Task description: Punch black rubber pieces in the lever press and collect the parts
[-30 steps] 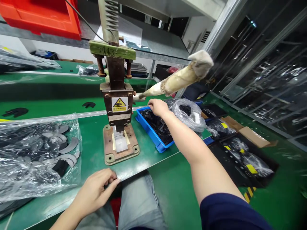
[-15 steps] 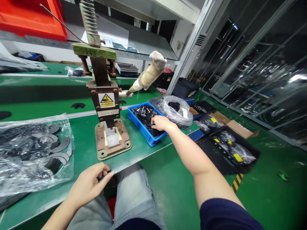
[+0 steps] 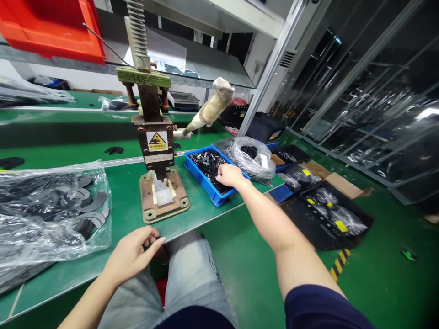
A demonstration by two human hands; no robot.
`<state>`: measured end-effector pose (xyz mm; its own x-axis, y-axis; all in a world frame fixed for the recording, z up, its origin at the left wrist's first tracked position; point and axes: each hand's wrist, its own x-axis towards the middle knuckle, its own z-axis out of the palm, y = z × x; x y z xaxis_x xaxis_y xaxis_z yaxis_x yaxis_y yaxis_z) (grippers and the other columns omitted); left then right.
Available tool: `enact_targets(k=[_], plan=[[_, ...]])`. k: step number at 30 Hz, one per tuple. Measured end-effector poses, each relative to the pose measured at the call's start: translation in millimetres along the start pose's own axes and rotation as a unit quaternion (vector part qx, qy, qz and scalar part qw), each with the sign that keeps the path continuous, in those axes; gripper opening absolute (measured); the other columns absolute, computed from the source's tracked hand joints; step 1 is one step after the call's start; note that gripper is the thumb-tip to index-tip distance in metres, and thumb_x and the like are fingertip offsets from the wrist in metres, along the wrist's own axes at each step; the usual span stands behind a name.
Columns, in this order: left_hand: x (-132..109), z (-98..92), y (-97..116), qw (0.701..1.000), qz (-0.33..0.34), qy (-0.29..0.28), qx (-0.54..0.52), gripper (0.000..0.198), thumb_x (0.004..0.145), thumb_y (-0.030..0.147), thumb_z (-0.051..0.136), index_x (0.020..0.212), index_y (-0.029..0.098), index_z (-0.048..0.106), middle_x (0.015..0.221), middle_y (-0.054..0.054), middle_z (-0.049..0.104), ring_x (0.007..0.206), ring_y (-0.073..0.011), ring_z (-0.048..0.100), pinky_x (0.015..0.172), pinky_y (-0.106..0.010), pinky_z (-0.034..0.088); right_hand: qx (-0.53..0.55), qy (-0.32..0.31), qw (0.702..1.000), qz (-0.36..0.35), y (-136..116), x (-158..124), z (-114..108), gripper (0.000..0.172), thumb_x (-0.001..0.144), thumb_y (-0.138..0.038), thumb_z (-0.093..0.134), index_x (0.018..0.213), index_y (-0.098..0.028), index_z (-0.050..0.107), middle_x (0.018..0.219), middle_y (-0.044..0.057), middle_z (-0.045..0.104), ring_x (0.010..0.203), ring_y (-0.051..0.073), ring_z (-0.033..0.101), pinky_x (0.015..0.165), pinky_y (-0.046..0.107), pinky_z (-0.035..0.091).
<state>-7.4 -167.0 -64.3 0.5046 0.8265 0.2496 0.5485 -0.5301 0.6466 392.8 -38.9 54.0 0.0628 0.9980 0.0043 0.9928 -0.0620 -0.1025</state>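
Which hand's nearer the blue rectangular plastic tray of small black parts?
Right. The right hand is over the blue rectangular plastic tray, fingers down at the small black parts. The left hand is farther off, at the green tabletop's front edge.

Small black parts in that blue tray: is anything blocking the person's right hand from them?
Nothing visible does. The right hand reaches in over the rim of the blue tray, its fingertips down at the small black parts.

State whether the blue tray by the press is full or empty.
Not empty: black parts spread across the blue tray; whether brimful, I cannot tell.
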Motion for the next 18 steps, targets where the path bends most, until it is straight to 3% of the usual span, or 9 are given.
enact_targets(k=[5,9,13,16,18], plan=[[-1,-0.9,-1,0.999,-0.019,0.0,-0.037,0.026,0.101,0.048,0.067,0.092,0.024,0.071,0.078,0.001,0.071,0.07,-0.0154,0.067,0.068,-0.026,0.054,0.143,0.104,0.983,0.042,9,-9,-12,0.019,0.089,-0.026,0.056,0.104,-0.02,0.065,0.104,0.011,0.076,0.099,0.024,0.07,0.097,0.039,0.054],[-2,-1.8,1,0.991,-0.058,0.027,-0.115,0.027,0.101,0.048,0.067,0.094,0.023,0.069,0.074,0.002,0.067,0.064,-0.0139,0.063,0.062,-0.025,0.053,0.303,0.12,0.945,0.016,-5,-39,-3,0.022,0.095,-0.029,0.041,0.111,-0.022,0.054,0.096,0.005,0.069,0.087,0.018,0.067,0.086,0.034,0.057],[-3,-3.3,22,0.977,-0.072,0.117,-0.162,0.022,0.101,0.044,0.069,0.105,0.022,0.069,0.083,0.0,0.069,0.069,-0.0135,0.064,0.064,-0.026,0.055,0.449,0.043,0.891,-0.04,-54,-95,34,0.03,0.102,-0.047,0.036,0.111,-0.024,0.052,0.088,0.0,0.063,0.072,0.013,0.061,0.068,0.027,0.054],[-2,-2.9,45,0.975,-0.041,0.133,-0.171,0.03,0.101,0.037,0.07,0.127,0.023,0.068,0.097,-0.004,0.072,0.077,-0.0146,0.067,0.069,-0.027,0.058,0.609,-0.07,0.788,-0.062,-98,-137,62,0.034,0.1,-0.057,0.048,0.108,-0.025,0.054,0.087,-0.003,0.058,0.066,0.01,0.053,0.059,0.023,0.044],[-1,-2.3,56,0.98,-0.01,0.109,-0.163,0.039,0.1,0.035,0.072,0.137,0.025,0.067,0.101,-0.005,0.073,0.075,-0.0146,0.066,0.068,-0.028,0.058,0.666,-0.136,0.73,-0.071,-120,-155,74,0.036,0.099,-0.06,0.055,0.107,-0.025,0.056,0.084,-0.004,0.054,0.065,0.009,0.048,0.058,0.022,0.039]])
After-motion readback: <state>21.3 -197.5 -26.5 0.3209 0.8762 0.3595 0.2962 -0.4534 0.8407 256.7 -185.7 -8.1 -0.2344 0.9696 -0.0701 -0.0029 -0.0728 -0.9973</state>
